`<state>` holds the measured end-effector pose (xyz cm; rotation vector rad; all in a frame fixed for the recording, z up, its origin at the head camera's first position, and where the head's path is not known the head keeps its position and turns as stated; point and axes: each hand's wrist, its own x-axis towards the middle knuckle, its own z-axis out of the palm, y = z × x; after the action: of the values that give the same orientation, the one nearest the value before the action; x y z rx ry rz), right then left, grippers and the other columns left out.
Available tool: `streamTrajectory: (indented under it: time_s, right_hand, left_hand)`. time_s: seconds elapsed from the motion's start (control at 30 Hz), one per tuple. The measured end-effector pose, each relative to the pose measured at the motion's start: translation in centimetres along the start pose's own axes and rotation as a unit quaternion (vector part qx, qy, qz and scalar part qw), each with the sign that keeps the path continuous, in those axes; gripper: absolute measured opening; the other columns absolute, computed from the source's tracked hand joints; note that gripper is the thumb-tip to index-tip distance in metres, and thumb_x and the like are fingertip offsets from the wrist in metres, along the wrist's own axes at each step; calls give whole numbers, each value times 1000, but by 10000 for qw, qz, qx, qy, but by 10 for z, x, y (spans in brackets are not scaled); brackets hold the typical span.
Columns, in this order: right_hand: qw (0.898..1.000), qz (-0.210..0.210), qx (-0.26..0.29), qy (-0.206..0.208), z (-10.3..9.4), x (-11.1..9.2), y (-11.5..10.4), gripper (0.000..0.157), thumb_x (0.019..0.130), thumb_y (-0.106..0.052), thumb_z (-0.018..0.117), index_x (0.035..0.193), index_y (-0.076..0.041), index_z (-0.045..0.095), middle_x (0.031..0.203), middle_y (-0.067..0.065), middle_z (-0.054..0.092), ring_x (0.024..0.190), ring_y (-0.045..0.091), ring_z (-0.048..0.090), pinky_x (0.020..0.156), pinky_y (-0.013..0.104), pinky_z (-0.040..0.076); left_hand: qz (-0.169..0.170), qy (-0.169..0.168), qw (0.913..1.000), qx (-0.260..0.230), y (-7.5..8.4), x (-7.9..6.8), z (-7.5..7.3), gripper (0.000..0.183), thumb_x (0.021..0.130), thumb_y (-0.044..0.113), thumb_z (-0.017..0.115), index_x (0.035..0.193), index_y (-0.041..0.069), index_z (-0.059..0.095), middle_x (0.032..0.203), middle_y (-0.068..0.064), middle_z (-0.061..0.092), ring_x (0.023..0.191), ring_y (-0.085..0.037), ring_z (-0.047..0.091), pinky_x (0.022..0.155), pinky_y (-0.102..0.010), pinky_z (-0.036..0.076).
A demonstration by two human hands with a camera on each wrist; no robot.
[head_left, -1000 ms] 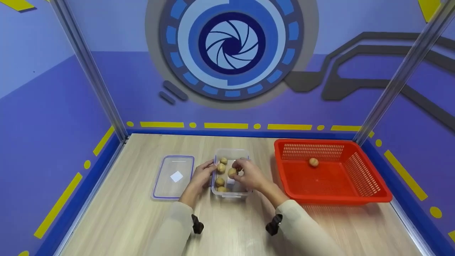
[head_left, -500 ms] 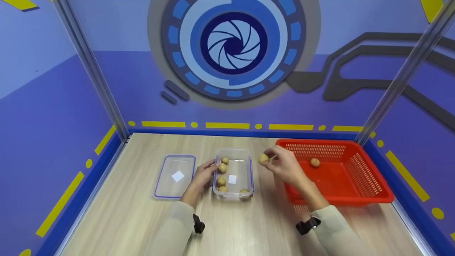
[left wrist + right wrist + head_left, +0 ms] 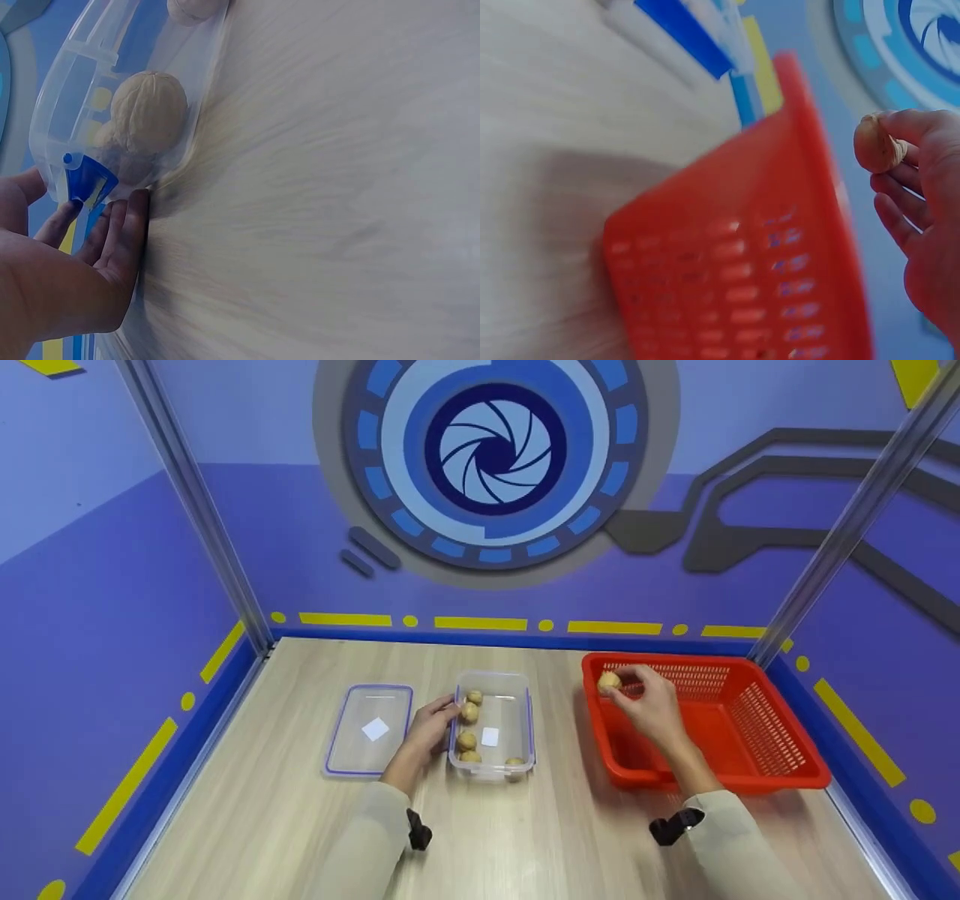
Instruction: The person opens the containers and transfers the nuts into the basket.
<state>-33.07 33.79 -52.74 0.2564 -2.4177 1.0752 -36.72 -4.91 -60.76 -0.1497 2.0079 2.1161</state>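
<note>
A clear plastic food container (image 3: 531,720) with a blue-edged rim stands mid-table. Several walnuts (image 3: 468,740) lie along its left side, and one walnut (image 3: 514,763) sits in the near right corner. My left hand (image 3: 429,731) rests at the container's left wall; its fingers (image 3: 133,217) touch the side by a blue latch (image 3: 90,180). Between thumb and fingertips my right hand (image 3: 654,706) pinches a walnut (image 3: 609,682), seen also as the held walnut (image 3: 877,144) in the right wrist view. It hangs above the left rim of a red plastic basket (image 3: 780,777).
Left of the container lies its clear lid (image 3: 352,750) with a blue seal and a white label. Patterned wall panels (image 3: 480,600) and metal posts (image 3: 199,510) enclose the wooden table (image 3: 487,840).
My right hand has lifted a walnut out of the container and carried it right, to above the basket's left rim. The basket's walnut is now hidden behind it. My left hand stays put.
</note>
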Motion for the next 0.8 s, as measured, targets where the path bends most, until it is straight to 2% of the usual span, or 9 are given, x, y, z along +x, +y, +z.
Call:
streamTrajectory:
  time_s: [0.27,0.4,0.53,0.67,0.8]
  right_hand:
    - [9980,608,-117,-114,8,-10,29,34,91,-15,86,118,2,72,109,17,74,100,35,70,89,54,57]
    - [9960,829,-198,-256,12,-12,35,32,92,-15,85,117,1,72,109,18,74,102,36,69,89,53,57]
    - [9940,899,-464,-414,13,-11,36,33,92,-19,86,117,-1,72,110,16,74,102,33,69,89,47,56]
    - [9931,862,-566,-560,13,-8,35,34,93,-20,85,118,0,72,112,17,74,104,34,68,102,52,47]
    - [9931,890,-514,-570,12,-6,36,34,93,-18,84,118,1,72,112,19,74,104,36,68,106,56,40]
  left_hand:
    - [86,63,9999,81,-5,0,2,51,106,21,63,154,4,54,153,-20,56,139,-32,53,115,-48,44]
    - [65,78,9999,72,-6,-1,2,52,106,21,64,153,4,54,153,-20,57,135,-31,56,110,-46,49]
    - [0,108,9999,34,-6,-2,1,52,105,22,65,154,6,55,151,-18,58,132,-31,59,106,-44,52]
    - [41,124,9999,88,-5,-1,0,50,106,21,64,153,7,55,152,-19,58,132,-31,58,108,-45,50]
    - [135,151,9995,224,-3,2,0,50,106,20,63,153,6,56,154,-19,55,140,-33,52,116,-47,43]
